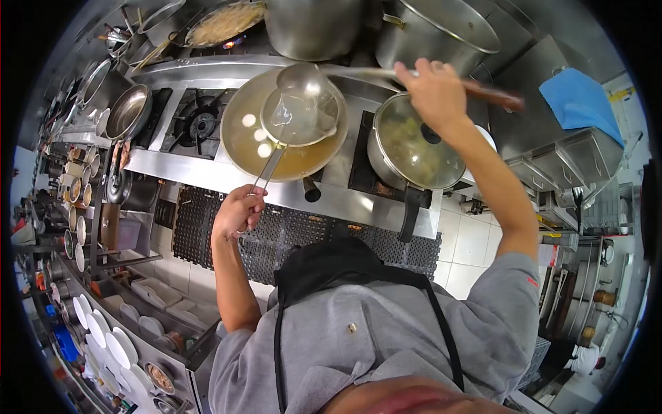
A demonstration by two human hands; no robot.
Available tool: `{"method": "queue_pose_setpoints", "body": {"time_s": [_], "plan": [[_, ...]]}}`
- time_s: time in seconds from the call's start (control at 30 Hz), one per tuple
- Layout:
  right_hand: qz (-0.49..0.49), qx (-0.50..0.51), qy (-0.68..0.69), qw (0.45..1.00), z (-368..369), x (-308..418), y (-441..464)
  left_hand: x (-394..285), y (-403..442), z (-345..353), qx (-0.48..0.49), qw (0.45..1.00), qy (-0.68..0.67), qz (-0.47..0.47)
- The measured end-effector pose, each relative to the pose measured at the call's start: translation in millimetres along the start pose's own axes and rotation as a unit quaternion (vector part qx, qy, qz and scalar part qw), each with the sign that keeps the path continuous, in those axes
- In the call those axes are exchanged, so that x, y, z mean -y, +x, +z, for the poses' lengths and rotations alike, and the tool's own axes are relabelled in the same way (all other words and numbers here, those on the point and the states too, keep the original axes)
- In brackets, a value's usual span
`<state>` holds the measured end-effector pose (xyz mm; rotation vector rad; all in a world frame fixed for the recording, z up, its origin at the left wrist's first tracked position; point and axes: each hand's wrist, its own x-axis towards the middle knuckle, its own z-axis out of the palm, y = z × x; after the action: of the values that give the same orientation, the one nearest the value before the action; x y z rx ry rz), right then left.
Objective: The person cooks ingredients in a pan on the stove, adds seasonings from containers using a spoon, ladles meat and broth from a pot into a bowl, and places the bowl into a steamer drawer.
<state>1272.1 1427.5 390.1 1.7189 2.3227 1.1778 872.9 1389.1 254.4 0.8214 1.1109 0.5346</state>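
My left hand point(241, 210) is closed around the wire handle of a round strainer point(314, 129). The strainer sits over a wide pan point(229, 141) of brownish liquid, in which several bright white spots show. In my right hand point(434, 93) is the long handle of a large metal ladle point(303, 81), whose grip end is brown. The ladle's bowl is tilted over the strainer, and clear, shiny liquid shows just below it. Beneath my right hand and forearm stands a pot point(380, 155) with a see-through lid and yellow-green contents.
An unlit burner point(201, 124) lies left of the wide pan. Two tall pots point(310, 31) point(441, 41) and a pan of pale food point(227, 24) stand at the back, with a flame beneath that pan. A blue cloth point(579, 99) hangs at right. Stacked plates point(114, 341) are lower left.
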Motion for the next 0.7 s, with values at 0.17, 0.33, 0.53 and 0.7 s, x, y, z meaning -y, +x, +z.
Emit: {"method": "queue_pose_setpoints", "body": {"time_s": [0.17, 0.33, 0.53, 0.7], "plan": [[0.028, -0.137, -0.207, 0.968, -44, -128, -8, 6, -2, 7, -0.031, 0.999, 0.008, 0.016], [0.084, -0.110, -0.255, 0.957, -43, -204, 5, 9, 2, 17, -0.023, 0.999, -0.026, 0.023], [0.069, 0.087, -0.263, 0.958, 107, -240, 36, 7, 0, 39, -0.046, 0.998, -0.038, 0.021], [0.167, 0.199, -0.055, 0.964, 162, -253, 52, 17, -1, 40, -0.040, 0.997, -0.060, 0.025]]}}
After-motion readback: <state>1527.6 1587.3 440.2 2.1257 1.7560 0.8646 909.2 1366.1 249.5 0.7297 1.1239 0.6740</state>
